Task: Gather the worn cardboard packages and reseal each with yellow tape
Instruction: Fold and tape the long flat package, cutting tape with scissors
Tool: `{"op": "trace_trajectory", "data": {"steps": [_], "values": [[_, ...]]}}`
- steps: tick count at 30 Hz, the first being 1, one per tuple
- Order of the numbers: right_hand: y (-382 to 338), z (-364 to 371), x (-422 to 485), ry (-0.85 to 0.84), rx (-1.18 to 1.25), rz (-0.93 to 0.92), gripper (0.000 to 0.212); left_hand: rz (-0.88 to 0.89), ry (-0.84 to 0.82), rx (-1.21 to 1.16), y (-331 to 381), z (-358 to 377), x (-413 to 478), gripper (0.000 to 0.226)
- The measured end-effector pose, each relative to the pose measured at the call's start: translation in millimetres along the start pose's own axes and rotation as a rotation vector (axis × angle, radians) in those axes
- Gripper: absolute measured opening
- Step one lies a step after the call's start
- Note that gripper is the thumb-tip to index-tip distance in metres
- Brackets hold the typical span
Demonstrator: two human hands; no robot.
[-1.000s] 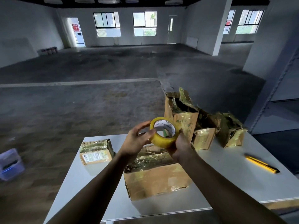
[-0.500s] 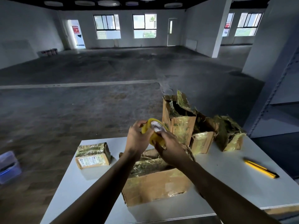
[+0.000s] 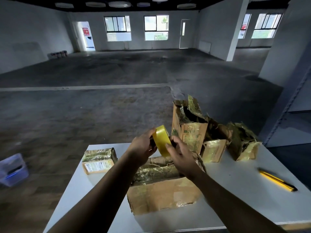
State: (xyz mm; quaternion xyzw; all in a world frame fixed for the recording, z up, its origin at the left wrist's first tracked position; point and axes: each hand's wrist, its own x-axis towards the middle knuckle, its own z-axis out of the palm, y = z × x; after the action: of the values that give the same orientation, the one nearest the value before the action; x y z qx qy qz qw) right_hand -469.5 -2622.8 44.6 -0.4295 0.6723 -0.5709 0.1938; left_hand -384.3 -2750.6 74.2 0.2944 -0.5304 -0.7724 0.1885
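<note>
Bare concrete floor and white walls stretch away behind a white table (image 3: pixel 235 190), where the work sits close under the hands. Both hands hold the roll (image 3: pixel 161 140) of yellow tape in the air, edge-on to the camera. The left hand (image 3: pixel 142 147) is curled round its far side; the right hand (image 3: pixel 180 156) grips the near side, its thumb (image 3: pixel 169 146) pressed flat on the yellow band. Both are closed on the roll, with nothing else in them. No free tape end shows, so I judge the step to be hunting for the end.

Directly below the fingers lies the big box (image 3: pixel 165 192), its top crumpled and still unsealed. Beyond the right fingertips stands the tall box (image 3: pixel 188 130), torn open at the top, with two more worn packages (image 3: pixel 213 148) to its right. A small package (image 3: pixel 99 159) lies left of the left wrist. A yellow knife (image 3: pixel 277 181) rests well apart to the right.

Risks as I judge them: the end may be stuck flush and split into a sliver when picked at. Tape pulled out too fast could fold onto itself or cling to the fingers. The big box's wrinkled old film looks a poor surface for new tape. An elbow could nudge the tall box, which looks top-heavy.
</note>
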Motion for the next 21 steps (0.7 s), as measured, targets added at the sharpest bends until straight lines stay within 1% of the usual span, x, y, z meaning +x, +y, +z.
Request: {"op": "trace_trajectory", "data": {"steps": [1, 2, 3, 4, 5, 6, 8, 10, 11, 15, 17, 18, 19, 21], "values": [[-1.9, 0.6, -1.8, -0.029, 0.013, -0.001, 0.016, 0.007, -0.019, -0.052, 3.5, 2.2, -2.8, 0.011], [-2.8, 1.0, -3.0, -0.031, 0.028, 0.000, 0.014, 0.039, -0.014, -0.064, 4.5, 6.1, -4.9, 0.016], [-5.2, 1.5, -4.4, -0.021, 0.051, 0.005, 0.013, 0.091, -0.039, 0.018, 3.9, 7.6, -7.8, 0.019], [-7.0, 1.7, -4.5, 0.004, 0.055, 0.012, 0.017, 0.144, -0.055, 0.103, 0.4, 6.4, -5.8, 0.020], [-8.9, 2.2, -4.1, 0.022, 0.051, 0.013, 0.023, 0.206, -0.049, 0.172, -1.4, 5.8, -7.1, 0.020], [-9.4, 2.8, -2.8, 0.032, 0.026, -0.005, 0.024, 0.224, -0.019, 0.184, -2.0, 4.5, -8.3, 0.019], [-6.3, 3.0, -0.2, 0.057, -0.036, -0.030, 0.018, 0.235, 0.013, 0.196, -1.7, 3.8, -9.9, 0.018], [-1.2, 2.2, 2.1, 0.099, -0.087, -0.035, 0.016, 0.275, 0.007, 0.241, 0.1, 7.8, -15.6, 0.027], [-0.6, 3.0, 1.9, 0.116, -0.121, -0.041, 0.017, 0.275, -0.001, 0.220, 0.6, 9.8, -18.2, 0.029], [-2.9, 10.3, -1.0, 0.148, -0.300, -0.058, 0.023, 0.263, 0.083, 0.159, 2.4, 7.5, -16.3, 0.019], [-4.4, 13.1, -2.6, 0.177, -0.352, -0.089, 0.034, 0.291, 0.093, 0.211, 2.5, 4.7, -15.9, 0.019], [-5.6, 13.6, -3.7, 0.188, -0.367, -0.109, 0.038, 0.309, 0.089, 0.281, 2.1, 4.2, -17.6, 0.023], [-6.2, 13.9, -4.6, 0.192, -0.382, -0.123, 0.039, 0.336, 0.084, 0.327, 0.9, 3.9, -18.3, 0.026], [-6.2, 13.9, -5.7, 0.187, -0.410, -0.119, 0.036, 0.341, 0.081, 0.371, -0.1, 3.1, -20.0, 0.030]]}}
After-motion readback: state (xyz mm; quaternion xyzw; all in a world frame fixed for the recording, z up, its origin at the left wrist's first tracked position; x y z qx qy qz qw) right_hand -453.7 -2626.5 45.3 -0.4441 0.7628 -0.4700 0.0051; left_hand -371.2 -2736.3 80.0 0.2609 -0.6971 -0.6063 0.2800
